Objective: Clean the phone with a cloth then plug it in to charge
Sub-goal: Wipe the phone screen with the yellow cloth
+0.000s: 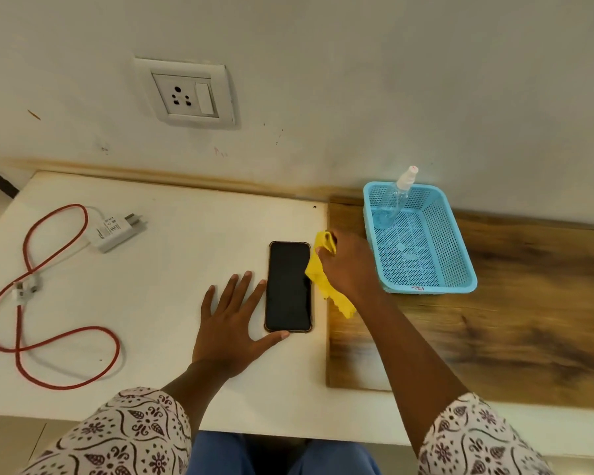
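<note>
A black glass-fronted phone in a dark bumper case (288, 286) lies face up in the middle of the frame on the white tabletop (172, 234), close to the edge where a brown wood-grain board (494, 337) begins. The left hand (232, 325) rests flat beside it, fingers spread, thumb tip touching the phone's lower edge. The right hand (348, 265) has its fingers closed around a crumpled yellow cloth (323, 275), which hangs at the phone's right edge. The wiping looks about to begin: best to keep the left hand bracing the case so the phone cannot slide, and draw the cloth flat over the glass in full-length passes. A clear spray bottle (396, 200) leans in the light blue perforated plastic basket (422, 241). At left, the white charger brick (115, 229) and red cable (48, 303) wait below the white wall socket (187, 94).
</note>
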Tool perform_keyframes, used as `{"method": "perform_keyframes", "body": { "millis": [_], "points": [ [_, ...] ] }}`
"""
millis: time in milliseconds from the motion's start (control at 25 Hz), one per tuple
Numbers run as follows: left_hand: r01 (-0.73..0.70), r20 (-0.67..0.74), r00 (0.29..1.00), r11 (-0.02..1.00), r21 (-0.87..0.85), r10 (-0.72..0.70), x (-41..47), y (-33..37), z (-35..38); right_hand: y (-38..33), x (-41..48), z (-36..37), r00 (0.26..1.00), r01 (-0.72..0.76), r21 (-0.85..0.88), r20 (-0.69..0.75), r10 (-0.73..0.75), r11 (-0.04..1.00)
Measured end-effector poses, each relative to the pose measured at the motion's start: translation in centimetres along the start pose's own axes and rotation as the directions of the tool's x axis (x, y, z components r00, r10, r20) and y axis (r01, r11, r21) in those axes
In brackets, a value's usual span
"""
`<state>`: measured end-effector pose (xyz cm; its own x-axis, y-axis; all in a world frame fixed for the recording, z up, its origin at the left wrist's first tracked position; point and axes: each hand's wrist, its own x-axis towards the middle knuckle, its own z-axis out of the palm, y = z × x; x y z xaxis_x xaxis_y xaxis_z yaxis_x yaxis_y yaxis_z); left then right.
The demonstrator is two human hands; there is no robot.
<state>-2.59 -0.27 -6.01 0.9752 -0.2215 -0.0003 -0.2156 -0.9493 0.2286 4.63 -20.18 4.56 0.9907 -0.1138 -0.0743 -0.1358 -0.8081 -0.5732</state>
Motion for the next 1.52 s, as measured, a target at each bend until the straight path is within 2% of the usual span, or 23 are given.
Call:
{"method": "perform_keyframes", "body": {
  "millis": [80, 160, 240, 280, 360, 400, 720, 960, 1120, 1360, 1520],
  "points": [
    [0.0, -0.008, 1.0, 1.0, -0.001, 0.0, 0.0, 0.0, 0.1, -0.4, 1.7, 0.6, 0.988, 0.109, -0.186, -0.087, -0.127, 0.977],
    [-0.001, -0.014, 1.0, 1.0, -0.008, 0.001, 0.0, 0.0, 0.1, -0.9, 3.0, 1.2, 0.945, 0.216, -0.364, -0.157, -0.289, 0.906],
    [-0.003, -0.017, 1.0, 1.0, -0.001, 0.003, 0.0, 0.0, 0.1, -1.3, 3.5, 2.2, 0.931, 0.304, -0.505, -0.023, -0.364, 0.808],
    [-0.004, -0.019, 1.0, 1.0, 0.001, 0.005, -0.1, 0.0, 0.1, -1.2, 3.3, 3.0, 0.932, 0.339, -0.524, 0.073, -0.355, 0.782],
    [-0.004, -0.02, 1.0, 1.0, -0.008, 0.004, -0.1, 0.0, 0.2, -0.8, 2.5, 4.7, 0.934, 0.356, -0.492, 0.222, -0.28, 0.795],
    [-0.002, -0.018, 1.0, 1.0, -0.008, 0.002, -0.1, 0.0, 0.2, -0.6, 2.2, 5.4, 0.937, 0.339, -0.472, 0.253, -0.243, 0.814],
    [-0.023, -0.035, 0.999, 0.999, -0.031, 0.022, -0.2, -0.1, 0.2, -1.3, 1.7, 7.5, 0.959, 0.245, -0.501, 0.248, -0.134, 0.83],
    [-0.048, -0.041, 0.998, 0.998, -0.04, 0.046, 0.0, 0.1, -0.1, -3.8, 1.2, 8.5, 0.983, 0.132, -0.48, 0.173, -0.054, 0.867],
    [-0.042, -0.042, 0.998, 0.998, -0.036, 0.041, 0.0, 0.0, -0.1, -4.0, 0.9, 8.5, 0.967, 0.227, -0.5, 0.216, -0.133, 0.836],
    [-0.027, -0.04, 0.999, 0.999, -0.032, 0.026, -0.1, -0.1, 0.1, -2.1, 0.7, 7.0, 0.892, 0.44, -0.483, 0.331, -0.307, 0.757],
    [-0.021, -0.035, 0.999, 0.999, -0.032, 0.02, -0.1, -0.2, 0.1, -0.1, 1.2, 4.8, 0.76, 0.636, -0.447, 0.506, -0.409, 0.629]
  ]
}}
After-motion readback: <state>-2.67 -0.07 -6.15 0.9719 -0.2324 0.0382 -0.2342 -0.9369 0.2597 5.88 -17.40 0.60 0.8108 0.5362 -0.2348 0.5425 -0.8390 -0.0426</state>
